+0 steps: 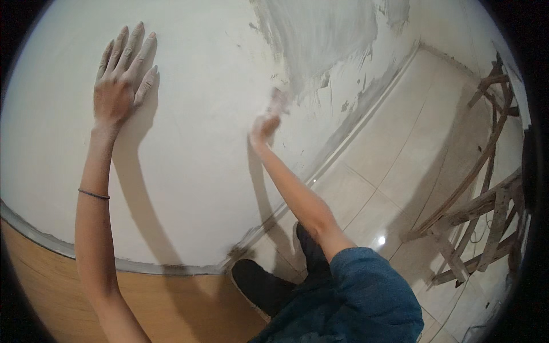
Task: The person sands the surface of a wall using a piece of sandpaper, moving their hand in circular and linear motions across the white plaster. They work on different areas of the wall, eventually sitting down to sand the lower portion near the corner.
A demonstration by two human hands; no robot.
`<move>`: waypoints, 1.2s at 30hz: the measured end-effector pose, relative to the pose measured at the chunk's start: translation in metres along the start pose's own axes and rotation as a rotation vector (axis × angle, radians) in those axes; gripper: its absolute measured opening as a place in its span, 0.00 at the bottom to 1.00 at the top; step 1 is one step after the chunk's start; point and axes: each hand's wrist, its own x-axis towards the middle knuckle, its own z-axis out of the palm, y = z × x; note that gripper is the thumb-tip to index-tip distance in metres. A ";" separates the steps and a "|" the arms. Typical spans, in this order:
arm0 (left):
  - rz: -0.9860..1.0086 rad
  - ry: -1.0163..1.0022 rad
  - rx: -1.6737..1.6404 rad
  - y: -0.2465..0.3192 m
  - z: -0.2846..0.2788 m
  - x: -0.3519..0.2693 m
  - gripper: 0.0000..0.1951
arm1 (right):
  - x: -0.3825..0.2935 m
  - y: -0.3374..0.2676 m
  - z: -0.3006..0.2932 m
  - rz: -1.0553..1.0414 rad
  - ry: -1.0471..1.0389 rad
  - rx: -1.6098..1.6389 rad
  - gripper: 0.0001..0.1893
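My left hand [122,79] lies against the white plastered wall [197,141], its fingers apart and coated with pale dust. It holds nothing, and a dark band circles that wrist. Farther right, my right hand [271,115] is at the wall too, just below the lower edge of a grey, streaky patch [326,38]. Motion blur covers its fingers. Something whitish and brownish shows at the fingertips, but I cannot tell whether it is a held thing or dusty fingers. Grey smears [347,105] mark the wall right of that hand.
Rough wooden trestles [472,206] stand on the pale tiled floor [381,163] at the right. A thin cable [450,308] runs near their feet. Wood-coloured flooring [141,296] meets the wall at lower left. My dark shoe [259,283] is close to the wall corner.
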 end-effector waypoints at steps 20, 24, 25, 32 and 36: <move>0.007 0.002 0.071 -0.003 -0.005 0.002 0.28 | -0.013 0.027 -0.062 0.341 -0.278 0.150 0.23; 0.010 0.032 0.044 -0.007 -0.001 -0.002 0.27 | -0.051 0.061 -0.099 0.206 0.415 0.312 0.24; 0.009 0.030 0.049 -0.007 0.001 -0.003 0.27 | -0.060 0.065 -0.111 0.198 0.456 0.327 0.25; 0.018 0.050 0.040 0.006 0.014 -0.001 0.27 | -0.068 0.040 -0.084 0.315 0.053 0.335 0.26; 0.052 0.053 -0.008 0.016 0.014 0.006 0.26 | -0.067 0.015 -0.020 -0.003 0.051 0.366 0.25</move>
